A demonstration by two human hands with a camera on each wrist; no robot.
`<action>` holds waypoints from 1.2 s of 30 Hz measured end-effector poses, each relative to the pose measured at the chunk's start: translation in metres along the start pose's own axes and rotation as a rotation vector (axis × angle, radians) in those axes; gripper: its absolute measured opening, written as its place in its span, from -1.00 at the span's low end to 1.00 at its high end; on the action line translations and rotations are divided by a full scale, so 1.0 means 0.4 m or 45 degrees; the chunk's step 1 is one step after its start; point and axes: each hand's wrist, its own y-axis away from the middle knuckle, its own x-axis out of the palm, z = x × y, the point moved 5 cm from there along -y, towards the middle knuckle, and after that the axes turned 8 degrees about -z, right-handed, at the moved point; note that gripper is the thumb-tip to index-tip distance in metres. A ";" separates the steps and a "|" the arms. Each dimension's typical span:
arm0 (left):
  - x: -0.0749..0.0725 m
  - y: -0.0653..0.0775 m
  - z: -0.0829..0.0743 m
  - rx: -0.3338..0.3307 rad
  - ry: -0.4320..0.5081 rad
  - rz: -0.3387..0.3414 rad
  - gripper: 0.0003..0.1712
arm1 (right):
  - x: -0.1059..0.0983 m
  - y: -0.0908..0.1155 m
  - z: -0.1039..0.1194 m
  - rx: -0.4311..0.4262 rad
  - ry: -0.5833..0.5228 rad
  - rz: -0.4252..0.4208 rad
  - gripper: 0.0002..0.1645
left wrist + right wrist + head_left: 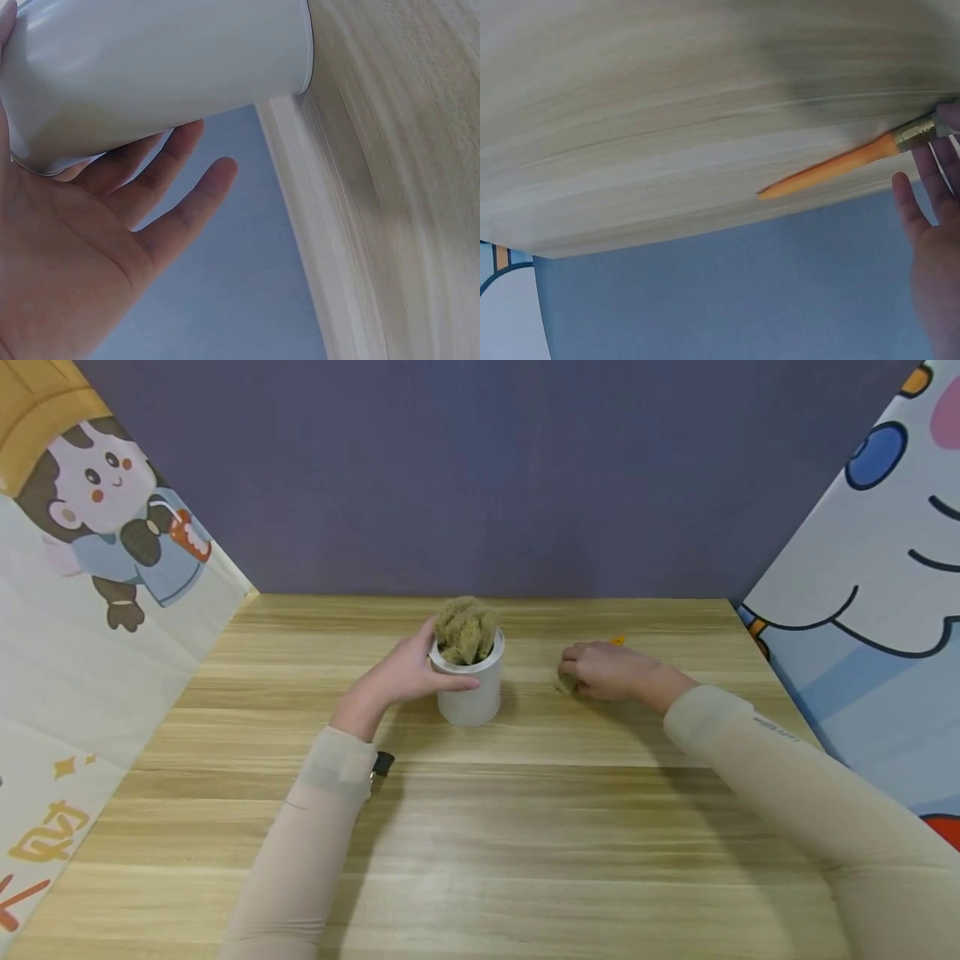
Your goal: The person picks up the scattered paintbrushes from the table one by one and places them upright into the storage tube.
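A white cylindrical canister (469, 697) stands upright on the table, with a crumpled tan, spongy-looking mass (467, 628) bulging above its rim. My left hand (408, 667) holds the canister from the left, its thumb across the front just below the rim and its fingers behind. In the left wrist view, some of those fingers rest along the canister's smooth side. To the right, my right hand (606, 671) pinches a paintbrush low over the table. Its orange handle (832, 171) and metal ferrule (915, 135) show in the right wrist view. A tan tuft (566, 682) pokes out under the fingers.
The wood-grain table (480, 852) meets a dark blue-grey wall (480, 477) just behind the canister. Cartoon-printed panels stand on the left (97, 635) and right (885, 693). A small black piece (383, 764) shows beside the left sleeve's cuff.
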 end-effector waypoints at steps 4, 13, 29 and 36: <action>-0.001 -0.004 0.000 -0.009 0.005 -0.009 0.49 | -0.016 0.008 0.010 -0.040 0.005 -0.024 -0.74; 0.002 -0.013 0.002 -0.015 0.008 -0.025 0.50 | -0.077 0.020 0.046 -0.155 0.037 -0.082 -0.70; 0.002 -0.021 -0.009 -0.026 0.010 -0.027 0.50 | -0.357 0.045 0.154 -0.206 -0.447 -0.743 -0.65; 0.007 -0.025 -0.009 -0.019 0.034 -0.030 0.50 | -0.478 0.065 0.180 -0.074 -0.539 -1.119 -0.41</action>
